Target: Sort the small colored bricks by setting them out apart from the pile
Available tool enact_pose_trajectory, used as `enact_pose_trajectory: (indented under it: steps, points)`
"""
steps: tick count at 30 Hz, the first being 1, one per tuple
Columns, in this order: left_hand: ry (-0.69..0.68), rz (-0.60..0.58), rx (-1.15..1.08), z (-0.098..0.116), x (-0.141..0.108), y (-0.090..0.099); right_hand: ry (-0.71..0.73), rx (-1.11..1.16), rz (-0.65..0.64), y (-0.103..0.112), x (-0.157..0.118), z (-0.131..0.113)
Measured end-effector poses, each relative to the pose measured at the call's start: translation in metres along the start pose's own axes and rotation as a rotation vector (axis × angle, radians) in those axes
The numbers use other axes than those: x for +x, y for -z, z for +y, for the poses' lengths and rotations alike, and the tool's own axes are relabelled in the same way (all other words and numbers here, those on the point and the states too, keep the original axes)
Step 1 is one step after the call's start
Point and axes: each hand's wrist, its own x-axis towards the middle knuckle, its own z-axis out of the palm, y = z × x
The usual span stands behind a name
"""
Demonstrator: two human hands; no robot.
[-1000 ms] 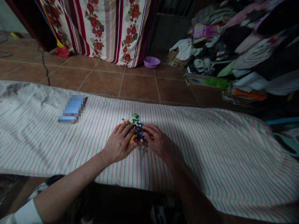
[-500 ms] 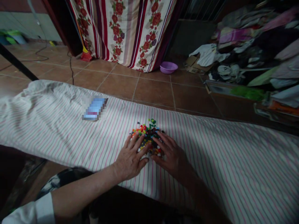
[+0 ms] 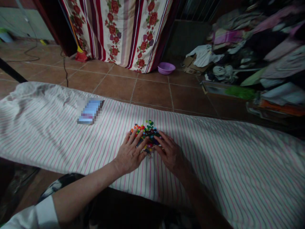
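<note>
A small heap of tiny multicoloured pieces (image 3: 150,132), in red, orange, green, yellow, blue and black, lies on a striped cloth (image 3: 107,127). They look like little plastic bits; their exact kind is too small to tell. My left hand (image 3: 130,152) rests palm down over the heap's left side, fingers spread. On the right side, my right hand (image 3: 170,152) touches the pieces with its fingers stretched out and apart. Part of the heap is hidden under both hands.
A phone (image 3: 90,111), blurred out, lies on the cloth to the left. Beyond the cloth's far edge are a tiled floor, a purple basin (image 3: 166,68), a floral curtain (image 3: 128,31) and a red broom (image 3: 81,56). Piled clothes (image 3: 238,47) fill the right background.
Both hands have shifted slightly up the cloth over the pieces, and the heap looks more compact between them. The whole view has turned a little, moving the scene leftward.
</note>
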Motion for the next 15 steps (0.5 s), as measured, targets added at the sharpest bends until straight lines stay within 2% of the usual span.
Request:
enact_pose_trajectory:
  steps: [6,15]
  points:
    - [0.022,0.034,0.005,0.009,0.010,-0.005,-0.071,0.013,0.018,0.008,0.001,0.001]
    - [0.008,-0.008,-0.060,0.027,0.028,-0.010,-0.167,0.016,0.008,0.010,-0.001,0.001]
